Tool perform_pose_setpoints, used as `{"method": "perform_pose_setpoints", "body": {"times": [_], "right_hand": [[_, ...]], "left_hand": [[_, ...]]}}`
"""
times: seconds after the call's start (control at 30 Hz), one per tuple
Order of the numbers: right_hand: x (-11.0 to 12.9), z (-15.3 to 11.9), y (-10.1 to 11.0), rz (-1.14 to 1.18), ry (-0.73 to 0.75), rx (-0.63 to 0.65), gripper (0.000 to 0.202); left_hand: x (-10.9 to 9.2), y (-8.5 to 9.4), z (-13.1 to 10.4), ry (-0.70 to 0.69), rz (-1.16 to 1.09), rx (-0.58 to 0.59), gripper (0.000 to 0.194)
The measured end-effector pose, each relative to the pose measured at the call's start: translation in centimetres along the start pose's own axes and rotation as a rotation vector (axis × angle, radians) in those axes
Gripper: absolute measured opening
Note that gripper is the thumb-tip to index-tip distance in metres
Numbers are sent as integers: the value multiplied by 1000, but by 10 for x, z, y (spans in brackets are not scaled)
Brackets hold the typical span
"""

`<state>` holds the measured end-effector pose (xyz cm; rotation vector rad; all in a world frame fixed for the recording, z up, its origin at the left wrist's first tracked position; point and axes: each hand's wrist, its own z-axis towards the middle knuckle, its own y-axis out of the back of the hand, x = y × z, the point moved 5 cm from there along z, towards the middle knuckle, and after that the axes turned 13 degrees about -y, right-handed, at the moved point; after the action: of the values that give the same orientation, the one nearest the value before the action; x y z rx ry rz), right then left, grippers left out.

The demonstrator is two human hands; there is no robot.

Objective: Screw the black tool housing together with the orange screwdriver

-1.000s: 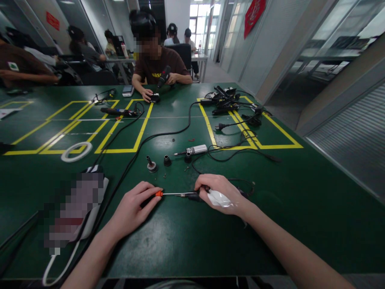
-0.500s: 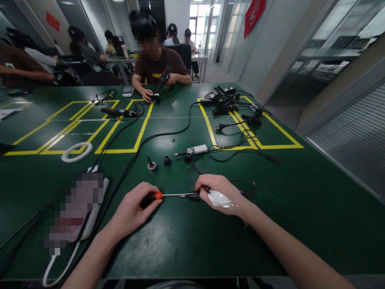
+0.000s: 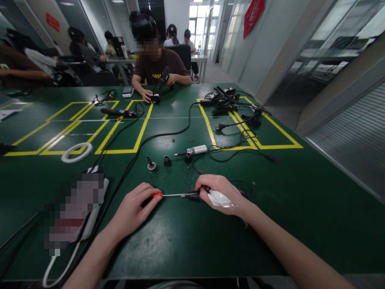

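Note:
My left hand is closed around the handle of a screwdriver with an orange collar. Its thin metal shaft points right and meets the end of a black tool housing. My right hand grips that housing and hides most of it; clear film or tape lies across the wrist side of this hand. Beyond my hands stand a metal-based part with a stem, a small black conical piece and another black cone. A silver cylindrical motor lies behind the second cone, and several tiny screws are scattered nearby.
A power strip, partly blurred, sits at left with black cables beside it. A white tape ring lies farther back. Tangled black tools and cords are piled at back right. Across the table, a person holds a power drill.
The fingers of my left hand have shifted slightly on the screwdriver handle and cover more of its black part. My right hand and the loose parts stay in place.

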<state>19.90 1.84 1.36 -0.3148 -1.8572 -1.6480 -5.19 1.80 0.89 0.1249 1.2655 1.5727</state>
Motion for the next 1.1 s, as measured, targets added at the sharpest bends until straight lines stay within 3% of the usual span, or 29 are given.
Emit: {"method": "perform_pose_setpoints", "body": {"times": [0.3,0.87,1.1], "right_hand": [[1,0,2,12,1,5,14],[-2,-2,1,7,6,16,15],[-2,-2,1,8,9,17,16]], "left_hand": [[1,0,-3,15,-1,-8,14],[-3,-2,1,-58,9,29,25],[-2,-3,-1,16,-13,47,21]]}}
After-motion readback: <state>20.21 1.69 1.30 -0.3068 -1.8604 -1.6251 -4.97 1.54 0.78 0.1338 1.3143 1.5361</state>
